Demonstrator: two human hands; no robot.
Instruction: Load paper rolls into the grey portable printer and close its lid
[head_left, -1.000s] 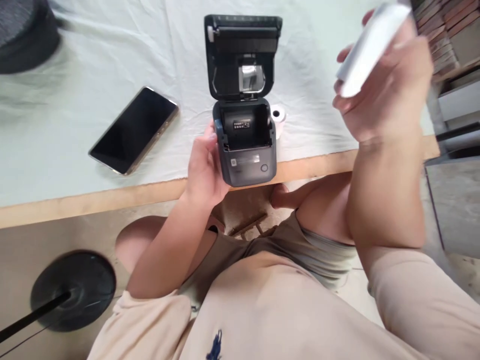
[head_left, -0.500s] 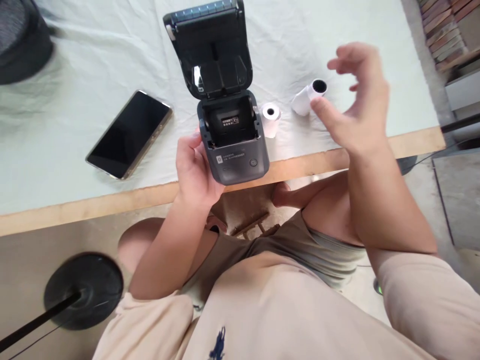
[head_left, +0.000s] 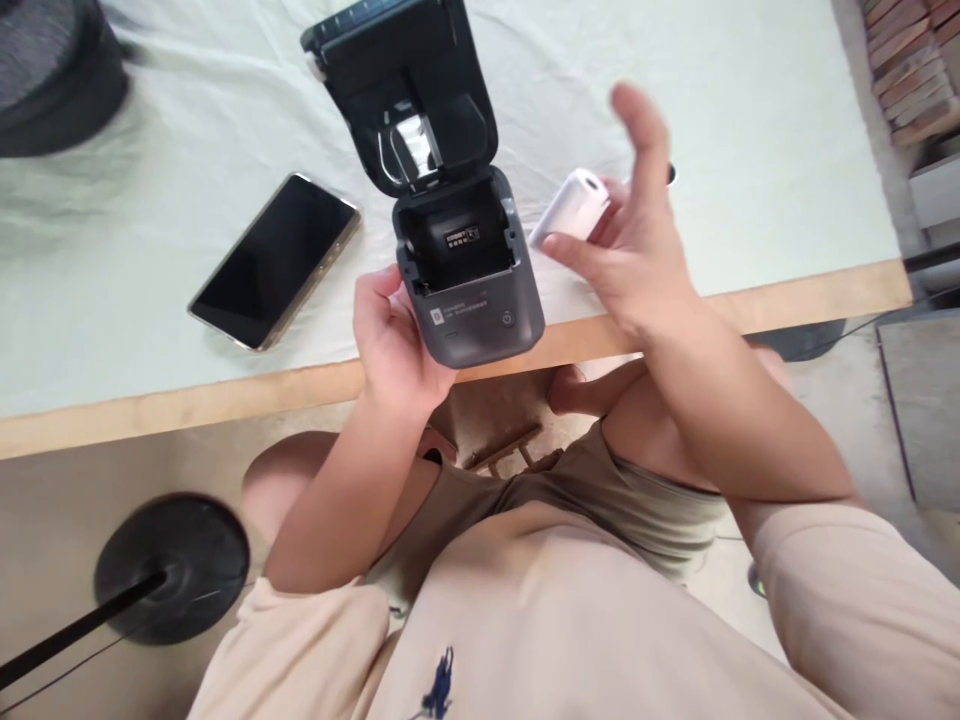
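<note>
My left hand (head_left: 401, 335) is closed around the left side of a dark grey label printer (head_left: 480, 325) at the table's front edge. The printer's lid (head_left: 431, 95) stands up, and its paper bay (head_left: 463, 235) shows bare, with a small printed label inside. Just right of the printer, my right hand (head_left: 637, 230) pinches a white paper roll (head_left: 570, 212) between thumb and fingers; its index finger points up. The roll is tilted. Behind that hand, only the dark-cored end of a second paper roll (head_left: 671, 175) peeks out.
A smartphone (head_left: 276, 262) with a dark screen lies left of the printer on the white cloth (head_left: 225, 120). At the far left sits a round black object (head_left: 56, 80). The table's wooden edge (head_left: 187, 400) runs in front of me. A black round base (head_left: 172, 568) stands on the floor.
My right hand has moved left from the dark-cored roll and taken hold of the roll beside the printer, tilting it. My left hand still holds the printer.
</note>
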